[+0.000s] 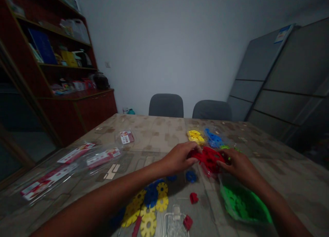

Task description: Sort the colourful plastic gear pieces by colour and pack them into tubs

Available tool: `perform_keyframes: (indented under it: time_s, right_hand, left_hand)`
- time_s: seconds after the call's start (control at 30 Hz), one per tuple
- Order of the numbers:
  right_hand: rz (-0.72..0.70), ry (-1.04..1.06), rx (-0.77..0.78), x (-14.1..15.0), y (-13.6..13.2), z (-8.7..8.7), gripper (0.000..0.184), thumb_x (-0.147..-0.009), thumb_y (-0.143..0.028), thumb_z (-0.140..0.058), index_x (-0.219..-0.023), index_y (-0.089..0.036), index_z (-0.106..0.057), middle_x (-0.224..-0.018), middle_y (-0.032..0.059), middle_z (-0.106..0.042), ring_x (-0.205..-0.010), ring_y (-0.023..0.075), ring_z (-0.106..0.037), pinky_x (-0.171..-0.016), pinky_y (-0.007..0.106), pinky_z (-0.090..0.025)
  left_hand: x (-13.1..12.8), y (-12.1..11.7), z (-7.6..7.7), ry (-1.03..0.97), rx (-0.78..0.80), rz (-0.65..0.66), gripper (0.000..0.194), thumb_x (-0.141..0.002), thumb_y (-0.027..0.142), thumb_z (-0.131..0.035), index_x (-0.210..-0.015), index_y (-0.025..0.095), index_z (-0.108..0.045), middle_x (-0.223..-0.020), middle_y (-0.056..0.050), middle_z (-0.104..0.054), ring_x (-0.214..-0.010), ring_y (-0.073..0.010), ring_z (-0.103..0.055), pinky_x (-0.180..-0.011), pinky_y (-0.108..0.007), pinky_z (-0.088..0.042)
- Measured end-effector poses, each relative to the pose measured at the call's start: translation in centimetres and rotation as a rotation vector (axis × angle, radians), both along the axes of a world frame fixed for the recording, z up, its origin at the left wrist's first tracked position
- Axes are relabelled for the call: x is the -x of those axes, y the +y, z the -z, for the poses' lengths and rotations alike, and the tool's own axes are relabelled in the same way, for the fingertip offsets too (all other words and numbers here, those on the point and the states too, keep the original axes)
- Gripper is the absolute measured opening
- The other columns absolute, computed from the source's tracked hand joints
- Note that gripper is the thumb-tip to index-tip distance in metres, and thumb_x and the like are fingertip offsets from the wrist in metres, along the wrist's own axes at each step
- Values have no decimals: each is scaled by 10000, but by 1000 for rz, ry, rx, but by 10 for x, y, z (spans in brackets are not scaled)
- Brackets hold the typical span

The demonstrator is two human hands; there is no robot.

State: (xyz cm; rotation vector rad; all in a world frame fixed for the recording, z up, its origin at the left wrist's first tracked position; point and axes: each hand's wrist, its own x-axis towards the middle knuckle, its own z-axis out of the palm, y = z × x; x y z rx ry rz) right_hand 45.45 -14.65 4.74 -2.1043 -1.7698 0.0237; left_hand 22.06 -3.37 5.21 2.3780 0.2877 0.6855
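Note:
My left hand [183, 157] is closed on the left side of a cluster of red notched plastic discs [211, 158], above a clear plastic bag. My right hand [235, 163] pinches the right side of the same red cluster. How many discs each hand grips cannot be made out. In front of my left forearm lies a group of yellow notched discs [149, 224] and blue discs [151, 196], partly covered by that arm. Beside them, a single blue disc [191, 176] and small red pieces [187, 222] rest on the table. Below my right hand is a bag of green discs [240, 201].
Bags of yellow discs [195, 136] and blue discs [214, 139] lie behind my hands. Clear packages with printed labels [104, 157] cover the table's left side. Two grey chairs [166, 105] stand at the far edge, and a shelf cabinet [95, 105] rises at left.

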Motion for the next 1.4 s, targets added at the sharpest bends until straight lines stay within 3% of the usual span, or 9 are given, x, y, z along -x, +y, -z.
perform_keyframes:
  time_s: [0.17, 0.3, 0.47, 0.63, 0.83, 0.97, 1.03, 1.13, 1.4]
  right_hand:
    - [-23, 31, -2, -12, -1, 4, 371, -776, -317, -570, -1060, -166, -755, -938, 120, -778, -763, 266, -697, -701, 357, -522]
    - [16, 50, 1, -24, -4, 4, 348, -822, -292, -510, -1048, -175, -749, -959, 130, -784, -808, 266, -715, -714, 357, -528]
    - [10, 83, 39, -26, -6, 3, 354, -843, -248, -446, -1011, -183, -751, -868, 98, -790, -772, 252, -726, -688, 334, -527]
    - [-17, 88, 32, -10, -9, -9, 369, -869, -264, -435, -1059, -184, -741, -966, 122, -785, -874, 281, -720, -765, 370, -527]
    - [-269, 199, 143, 60, -30, -9, 344, -883, -275, -538, -1182, -239, -705, -1074, 100, -762, -852, 246, -707, -753, 359, -549]
    - [-285, 160, 412, 104, -44, 15, 649, -712, -181, -749, -1342, -256, -612, -1297, 152, -669, -1059, 322, -675, -907, 457, -532]
    - [-294, 114, 494, 116, -42, 27, 725, -672, -142, -768, -1369, -219, -582, -1375, 200, -601, -1109, 364, -652, -923, 485, -521]
    - [-336, 54, 478, 127, -28, 41, 564, -726, -109, -687, -1283, -164, -612, -1291, 213, -625, -1032, 331, -675, -861, 437, -535]
    - [-333, 49, 286, 144, -6, 45, 378, -870, -41, -431, -1137, -199, -645, -1134, 122, -663, -943, 239, -681, -809, 333, -512]
  left_hand:
    - [-68, 10, 10, 12, -50, 59, 226, -824, 139, -747, -1010, 165, -621, -1049, -61, -682, -952, -222, -627, -842, -324, -476]
    - [-73, 15, 22, 54, -67, 52, 149, -832, 166, -731, -953, 180, -646, -1000, -49, -700, -929, -230, -635, -844, -341, -478]
    - [-27, 26, 27, 78, -39, -23, 183, -837, 97, -604, -1000, 172, -642, -994, -40, -690, -761, -158, -620, -733, -276, -489]
    - [52, 37, 21, 116, -5, -73, 156, -867, 186, -572, -1003, 167, -646, -987, -45, -675, -765, -152, -614, -690, -249, -480]
    - [166, 40, 31, 335, 35, -223, 200, -933, 310, -528, -1068, 200, -627, -1069, -55, -674, -846, -193, -618, -729, -279, -481]
    - [220, 24, 40, 513, 31, -311, 329, -861, 302, -610, -1181, 229, -588, -1149, -53, -635, -944, -239, -605, -849, -345, -479]
    - [231, 12, 40, 563, 56, -301, 481, -787, 255, -676, -1254, 262, -560, -1248, -50, -582, -1065, -264, -572, -923, -363, -457]
    - [228, -2, 40, 583, 104, -281, 616, -700, 169, -710, -1285, 280, -553, -1283, -50, -534, -1090, -265, -553, -929, -353, -449]
    - [195, -6, 48, 451, 99, -155, 407, -840, 140, -617, -1228, 247, -561, -1167, -47, -557, -1034, -220, -566, -927, -329, -438]
